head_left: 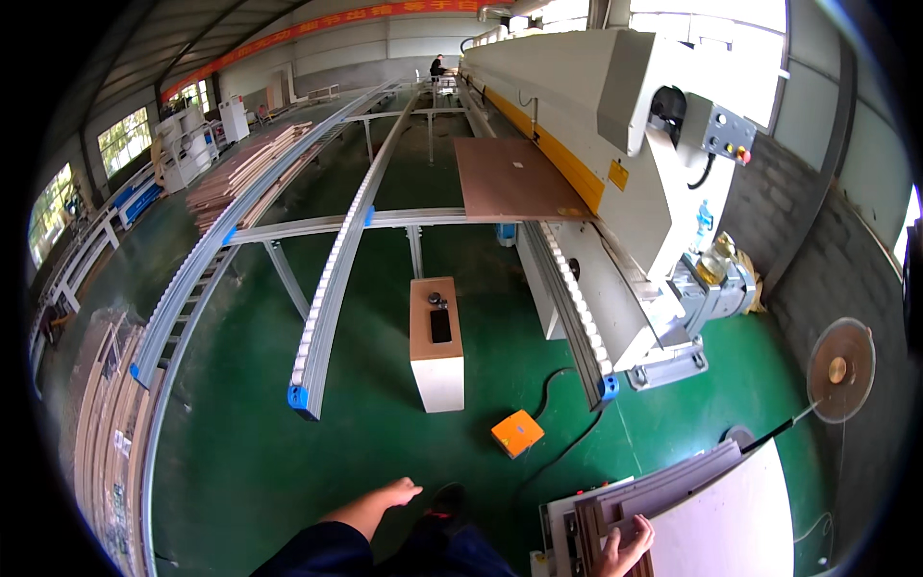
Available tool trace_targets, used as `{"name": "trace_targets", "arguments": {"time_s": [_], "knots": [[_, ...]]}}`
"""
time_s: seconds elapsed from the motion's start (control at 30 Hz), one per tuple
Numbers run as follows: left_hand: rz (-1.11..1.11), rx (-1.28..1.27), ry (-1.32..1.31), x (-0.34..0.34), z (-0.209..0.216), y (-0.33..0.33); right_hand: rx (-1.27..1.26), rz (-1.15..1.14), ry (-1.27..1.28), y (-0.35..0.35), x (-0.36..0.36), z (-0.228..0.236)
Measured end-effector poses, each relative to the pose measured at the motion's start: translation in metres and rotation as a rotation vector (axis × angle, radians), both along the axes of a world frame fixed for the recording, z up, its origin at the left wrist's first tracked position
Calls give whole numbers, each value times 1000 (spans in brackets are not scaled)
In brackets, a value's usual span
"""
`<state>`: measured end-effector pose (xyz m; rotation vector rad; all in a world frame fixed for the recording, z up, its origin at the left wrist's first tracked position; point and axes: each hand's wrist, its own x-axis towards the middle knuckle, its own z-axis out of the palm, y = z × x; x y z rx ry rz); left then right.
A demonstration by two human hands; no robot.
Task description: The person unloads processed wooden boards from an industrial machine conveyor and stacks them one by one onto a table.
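Note:
My left hand (pixel 400 491) hangs over the green floor near my shoe (pixel 448 498). Its fingers are curled together, and nothing shows in them. At the lower right, my right hand (pixel 627 550) is beside a stack of panels with a pale top sheet (pixel 726 519). Its fingers are bent but apart and hold nothing; whether they touch the panel edges I cannot tell. An orange foot-pedal box (pixel 517 434) with a black cable sits on the floor ahead of my hands. Beyond it stands a narrow cabinet (pixel 437 385) with a phone (pixel 440 326) on top.
A brown board (pixel 519 173) lies across the roller rails (pixel 332 288) beside a long white and yellow machine (pixel 615 144). Board stacks (pixel 245 173) stand left, with more strips (pixel 111 433) nearer. A round disc on a rod (pixel 839 370) rises at right. Far off is another person (pixel 437 66).

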<state>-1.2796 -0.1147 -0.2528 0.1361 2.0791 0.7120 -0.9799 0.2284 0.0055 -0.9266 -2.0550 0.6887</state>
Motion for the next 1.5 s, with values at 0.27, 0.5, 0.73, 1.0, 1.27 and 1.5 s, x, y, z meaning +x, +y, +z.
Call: {"name": "trace_targets", "arguments": {"time_s": [0.27, 0.5, 0.73, 1.0, 1.27, 1.5], "knots": [[406, 574, -196, -133, 101, 121, -499, 52, 109, 16, -100, -24], [626, 861, -219, -285, 170, 184, -765, 182, 121, -3, -216, -21], [691, 1007, -197, -384, 203, 234, -906, 186, 192, -17, -281, -4], [556, 1097, -392, -374, 211, 258, -1016, 166, 279, -21, -311, -8], [349, 1020, -424, -288, 192, 259, -1115, 61, 335, -34, -310, -16], [336, 965, -470, -219, 191, 241, -1215, -8, 447, -33, -318, -17]]}}
